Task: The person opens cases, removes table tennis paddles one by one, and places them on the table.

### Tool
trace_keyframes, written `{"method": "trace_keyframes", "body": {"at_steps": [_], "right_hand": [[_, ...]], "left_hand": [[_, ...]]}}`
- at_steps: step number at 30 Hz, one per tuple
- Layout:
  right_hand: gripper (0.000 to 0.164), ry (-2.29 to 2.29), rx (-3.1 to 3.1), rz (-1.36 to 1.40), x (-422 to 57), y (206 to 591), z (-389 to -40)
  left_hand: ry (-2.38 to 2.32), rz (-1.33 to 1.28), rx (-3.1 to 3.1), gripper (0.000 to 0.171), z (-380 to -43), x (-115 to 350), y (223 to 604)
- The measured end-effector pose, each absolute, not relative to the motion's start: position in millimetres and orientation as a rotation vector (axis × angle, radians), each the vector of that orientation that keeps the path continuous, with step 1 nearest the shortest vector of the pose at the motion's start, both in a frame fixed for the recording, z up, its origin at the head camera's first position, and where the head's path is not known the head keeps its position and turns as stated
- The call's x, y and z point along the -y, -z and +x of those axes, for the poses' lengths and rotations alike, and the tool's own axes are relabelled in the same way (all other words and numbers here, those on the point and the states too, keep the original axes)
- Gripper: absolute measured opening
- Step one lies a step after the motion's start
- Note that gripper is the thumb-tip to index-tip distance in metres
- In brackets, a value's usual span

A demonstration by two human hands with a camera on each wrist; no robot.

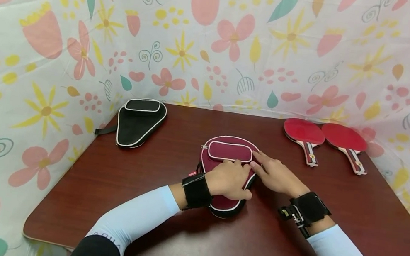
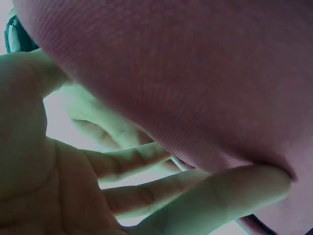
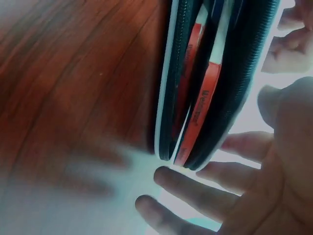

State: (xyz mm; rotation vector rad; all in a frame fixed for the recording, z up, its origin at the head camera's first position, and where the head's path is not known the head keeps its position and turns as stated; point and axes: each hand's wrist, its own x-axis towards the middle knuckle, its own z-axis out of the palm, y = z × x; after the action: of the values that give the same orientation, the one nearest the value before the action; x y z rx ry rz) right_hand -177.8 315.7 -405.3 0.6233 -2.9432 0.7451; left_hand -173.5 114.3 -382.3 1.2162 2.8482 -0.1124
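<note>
A maroon table tennis bat case [image 1: 230, 151] with white piping lies on the table, its rounded end and small zipped pocket away from me. Across its middle rests my left hand [image 1: 231, 181]; in the left wrist view its extended fingers press lightly into the maroon fabric. My right hand [image 1: 278, 175] lies along the case's right edge, fingertips touching near the pocket. The right wrist view shows the case's side zip undone, with two bats [image 3: 200, 112] inside, their edges taped red. The right fingers are spread, fairly straight, beside the opening.
A black bat case [image 1: 137, 125] with a strap lies at the back left of the brown table [image 1: 175, 129]. Two red bats [image 1: 304, 131] lie side by side at the back right, handles toward me. Patterned cloth [image 1: 211, 70] hangs behind the table.
</note>
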Motion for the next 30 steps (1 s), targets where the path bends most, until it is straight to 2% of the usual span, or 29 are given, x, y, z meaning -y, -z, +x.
{"method": "trace_keyframes", "body": {"at_steps": [5,10,13,18,20,26,30], "right_hand": [[0.059,-0.777,2.846,0.518,-316,408,-174],[0.048,-0.717,2.666,0.425,-313,408,-175],[0.041,-0.734,2.582,0.388,-309,406,-176],[0.048,-0.751,2.61,0.251,-302,399,-172],[0.046,-0.721,2.65,0.23,-299,398,-171],[0.019,-0.656,2.735,0.414,-290,400,-177],[0.015,-0.618,2.735,0.549,-281,406,-187]], "left_hand": [[-0.175,1.133,-2.814,0.079,-176,-103,383],[-0.431,1.114,-2.763,0.08,-179,-88,383],[-0.546,1.133,-2.764,0.073,-181,-82,383],[-0.679,1.143,-2.769,0.063,-181,-74,385],[-0.719,1.134,-2.765,0.057,-180,-71,385],[-0.828,1.14,-2.759,0.049,-177,-64,389],[-0.889,1.169,-2.766,0.05,-175,-59,390]]}}
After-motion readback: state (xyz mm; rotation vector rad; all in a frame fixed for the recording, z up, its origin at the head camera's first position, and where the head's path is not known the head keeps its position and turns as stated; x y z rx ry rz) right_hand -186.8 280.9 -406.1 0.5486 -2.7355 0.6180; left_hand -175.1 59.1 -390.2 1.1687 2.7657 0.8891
